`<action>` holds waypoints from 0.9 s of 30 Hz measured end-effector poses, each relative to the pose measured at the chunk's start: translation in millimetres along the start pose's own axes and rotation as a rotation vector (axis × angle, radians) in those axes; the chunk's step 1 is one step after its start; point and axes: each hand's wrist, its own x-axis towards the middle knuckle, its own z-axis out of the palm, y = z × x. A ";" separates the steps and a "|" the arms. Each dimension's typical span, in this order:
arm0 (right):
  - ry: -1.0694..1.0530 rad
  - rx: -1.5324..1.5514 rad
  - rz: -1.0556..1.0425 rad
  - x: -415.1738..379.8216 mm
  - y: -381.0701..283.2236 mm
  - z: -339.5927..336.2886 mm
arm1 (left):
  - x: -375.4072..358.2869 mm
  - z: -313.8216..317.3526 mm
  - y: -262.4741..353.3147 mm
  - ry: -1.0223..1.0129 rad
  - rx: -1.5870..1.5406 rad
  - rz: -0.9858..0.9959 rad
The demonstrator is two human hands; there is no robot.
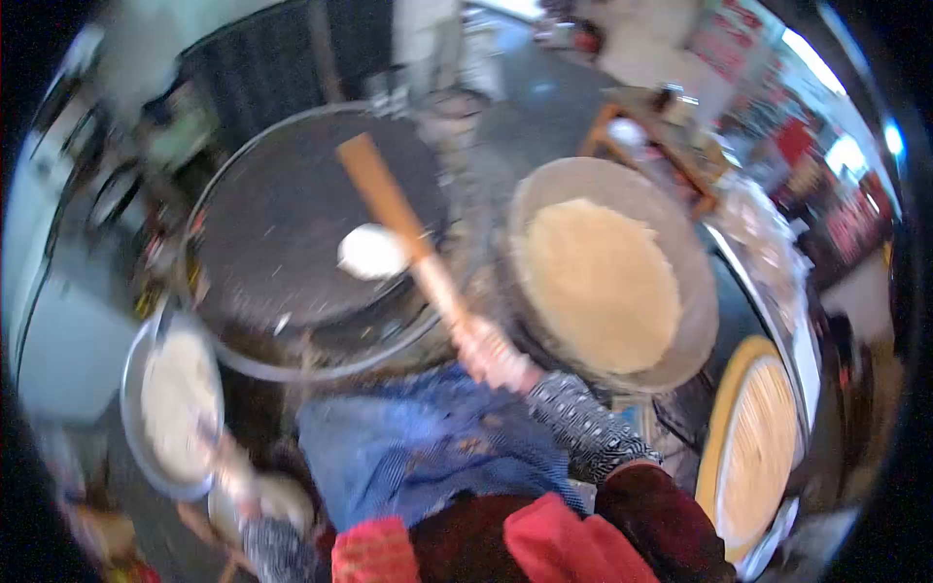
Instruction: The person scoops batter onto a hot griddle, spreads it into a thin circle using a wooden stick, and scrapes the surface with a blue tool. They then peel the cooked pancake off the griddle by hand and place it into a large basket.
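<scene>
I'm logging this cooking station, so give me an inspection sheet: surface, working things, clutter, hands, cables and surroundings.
Surface: dark griddle with a white patch; beside it, a round pan holding a tan layer.
Job's things: wooden paddle reaching over the griddle, contact unclear; metal basin of pale mixture.
Clutter: crumpled clear plastic, far right.
Hands: right hand closed on the paddle; left hand at the basin, grip too blurred to tell.
Cables: nothing seen for certain.
Surroundings: red-marked panel, upper right.
</scene>
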 end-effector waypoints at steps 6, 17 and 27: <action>0.043 -1.024 -0.051 -6.8 -10.4 0.9 | 10.8 -224.2 137.3 0.079 -0.361 0.125; 0.283 -0.933 -0.205 46.9 3.3 31.6 | -53.4 7.0 -71.9 -0.116 -0.492 0.003; 0.202 -1.102 -0.138 54.1 -28.4 34.9 | 15.2 -138.2 61.8 -0.190 -0.905 0.052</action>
